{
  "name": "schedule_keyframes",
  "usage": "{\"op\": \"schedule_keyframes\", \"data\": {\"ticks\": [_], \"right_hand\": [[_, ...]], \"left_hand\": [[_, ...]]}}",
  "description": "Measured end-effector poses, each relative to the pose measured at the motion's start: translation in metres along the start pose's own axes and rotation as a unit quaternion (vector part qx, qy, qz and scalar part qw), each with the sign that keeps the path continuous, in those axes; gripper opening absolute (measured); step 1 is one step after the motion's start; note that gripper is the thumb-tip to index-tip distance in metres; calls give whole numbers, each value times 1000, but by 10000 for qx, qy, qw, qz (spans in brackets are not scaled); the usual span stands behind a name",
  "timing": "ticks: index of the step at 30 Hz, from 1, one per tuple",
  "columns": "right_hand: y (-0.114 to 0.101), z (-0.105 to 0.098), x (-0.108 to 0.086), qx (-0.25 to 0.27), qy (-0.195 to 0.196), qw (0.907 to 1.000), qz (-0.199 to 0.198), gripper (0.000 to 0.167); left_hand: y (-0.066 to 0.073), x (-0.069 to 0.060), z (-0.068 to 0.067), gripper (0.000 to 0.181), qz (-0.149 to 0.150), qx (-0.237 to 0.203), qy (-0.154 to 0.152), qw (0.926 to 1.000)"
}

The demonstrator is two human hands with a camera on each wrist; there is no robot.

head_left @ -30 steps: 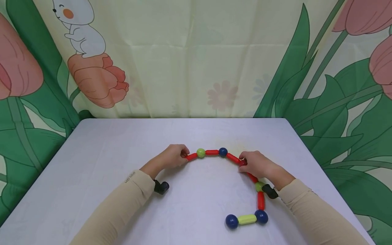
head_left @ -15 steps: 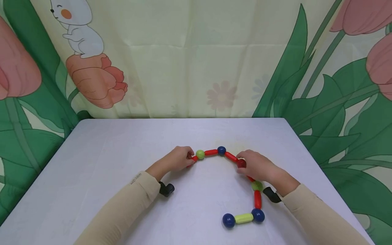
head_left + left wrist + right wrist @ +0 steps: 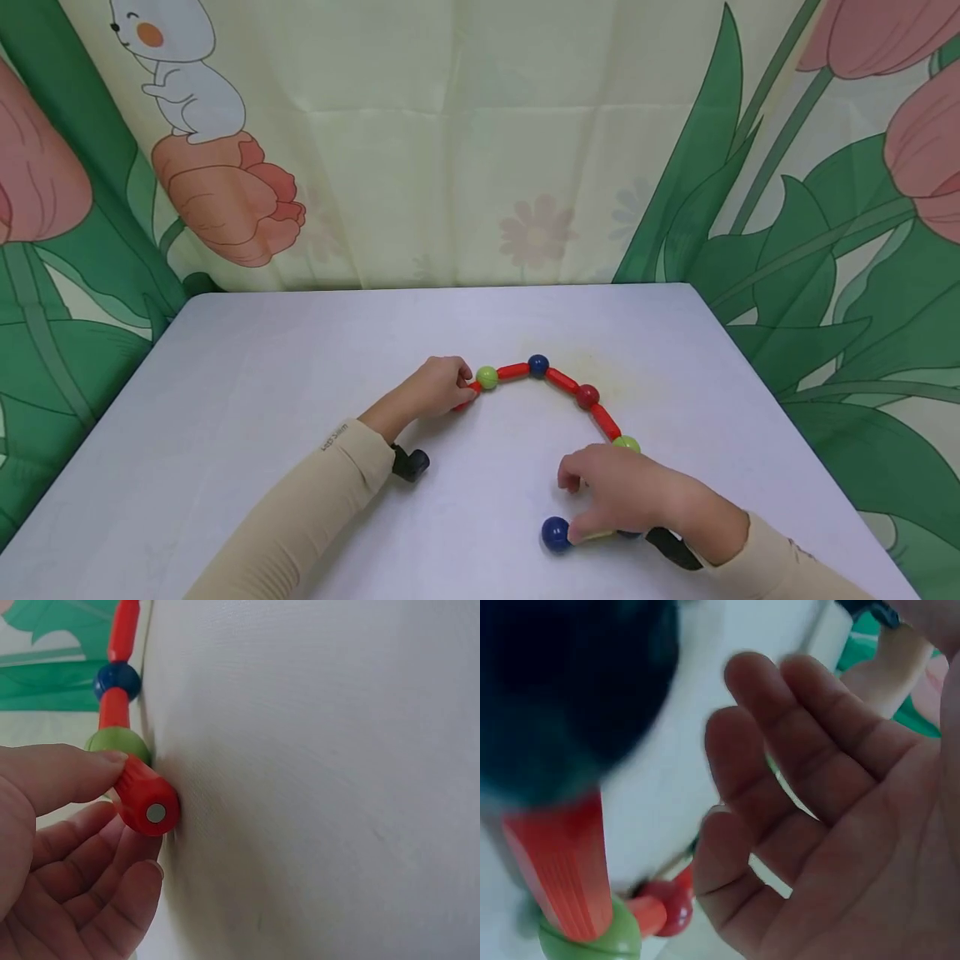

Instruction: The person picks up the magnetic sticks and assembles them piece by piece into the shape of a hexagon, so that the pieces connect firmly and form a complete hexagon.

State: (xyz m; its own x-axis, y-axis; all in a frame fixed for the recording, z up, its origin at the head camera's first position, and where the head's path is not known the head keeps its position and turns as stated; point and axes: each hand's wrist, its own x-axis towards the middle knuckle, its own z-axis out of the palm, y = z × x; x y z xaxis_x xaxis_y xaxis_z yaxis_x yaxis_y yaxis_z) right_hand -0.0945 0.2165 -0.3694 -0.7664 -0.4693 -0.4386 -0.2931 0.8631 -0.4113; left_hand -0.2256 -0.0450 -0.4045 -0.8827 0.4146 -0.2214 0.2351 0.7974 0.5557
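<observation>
My left hand (image 3: 437, 387) pinches a red magnetic rod (image 3: 148, 796) between thumb and fingers; the rod's metal end faces the left wrist camera. That rod ends a curved chain of rods and balls: a lime-green ball (image 3: 487, 377), a blue ball (image 3: 538, 366), a red ball (image 3: 587, 397) and another green ball (image 3: 627, 443), linked by red rods. Over the chain's near part hovers my right hand (image 3: 633, 493), fingers loosely bent and nothing held in the right wrist view. Its thumb is close to the end blue ball (image 3: 555, 535); whether they touch I cannot tell. The hand mostly covers the yellow-green rod there.
A white-covered table (image 3: 300, 342) carries the chain. Behind it hangs a printed curtain (image 3: 390, 167) with tulips and a white animal. Small black wrist cameras, such as the left one (image 3: 411, 464), sit under both cuffs.
My right hand has left the red ball and moved toward me, over the near end of the chain. The left hand shifted slightly right, bending its rod toward me, and still pinches it.
</observation>
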Motion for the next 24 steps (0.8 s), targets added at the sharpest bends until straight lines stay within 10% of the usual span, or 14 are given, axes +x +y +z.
{"op": "schedule_keyframes", "data": {"ticks": [6,24], "right_hand": [[-3,14,-3,-141,-313,9993,-143,23],[-15,7,51,-863,1130,9864,-828,20]], "left_hand": [[3,-2,-2,28,-125,138,-42,9998],[-18,-15,-14,39,-1426,100,634,9877]]}}
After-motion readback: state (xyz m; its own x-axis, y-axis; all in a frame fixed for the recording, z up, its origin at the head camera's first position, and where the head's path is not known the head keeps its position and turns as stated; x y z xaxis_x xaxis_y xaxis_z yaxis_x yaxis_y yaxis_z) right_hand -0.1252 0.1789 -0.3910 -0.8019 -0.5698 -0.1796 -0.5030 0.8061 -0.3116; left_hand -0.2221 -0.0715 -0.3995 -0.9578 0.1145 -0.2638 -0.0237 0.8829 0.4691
